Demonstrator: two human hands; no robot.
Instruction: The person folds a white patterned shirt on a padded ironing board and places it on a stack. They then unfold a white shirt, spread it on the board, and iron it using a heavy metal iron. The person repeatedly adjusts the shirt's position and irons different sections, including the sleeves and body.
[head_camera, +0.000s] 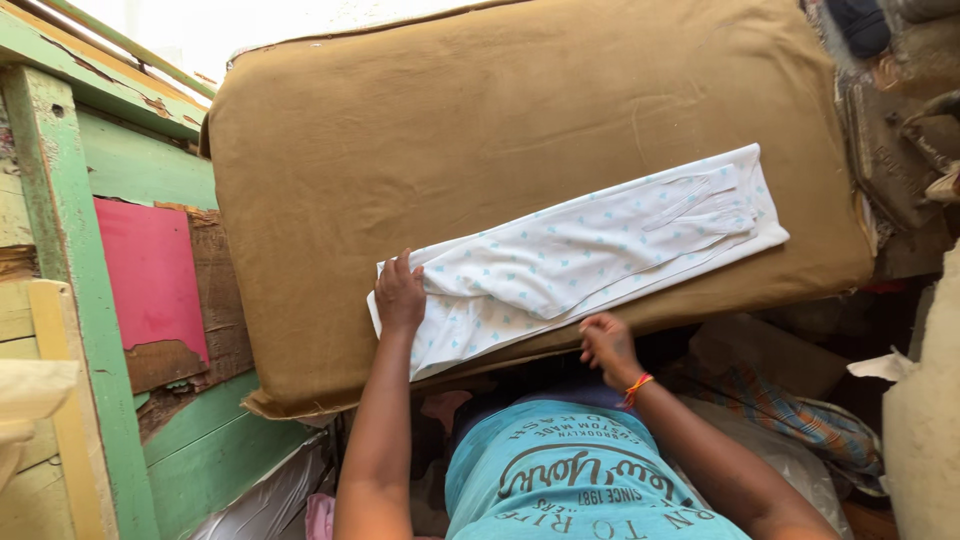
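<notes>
**2 hands on a folded white cloth**

Nearest the camera is the person's turquoise T-shirt (575, 480), filling the bottom middle of the view, with both bare forearms reaching up from it toward a brown cushion (480, 120). The cushion is the big padded slab that takes up most of the picture, and everything else sits around it.

On the cushion's near half lies a white cloth (590, 250) with small pale blue marks, folded into a long narrow strip that runs slantwise from the cushion's near left part up toward its right edge.

The left hand (399, 295) lies flat on the cloth's left end, fingers close together and pressing down; it grips nothing. The right hand (607, 345) is at the cushion's near edge, just under the middle of the cloth, with its fingers curled at the cloth's lower edge; I cannot tell whether they pinch the fabric or only touch it. An orange and red thread band (638, 386) circles that wrist.

Left of the cushion stands a worn green wooden frame (50, 200) with a pink panel (150, 275) set into it. Right of the cushion, near its lower corner, a striped fabric (770, 400) lies bunched among other clutter.
</notes>
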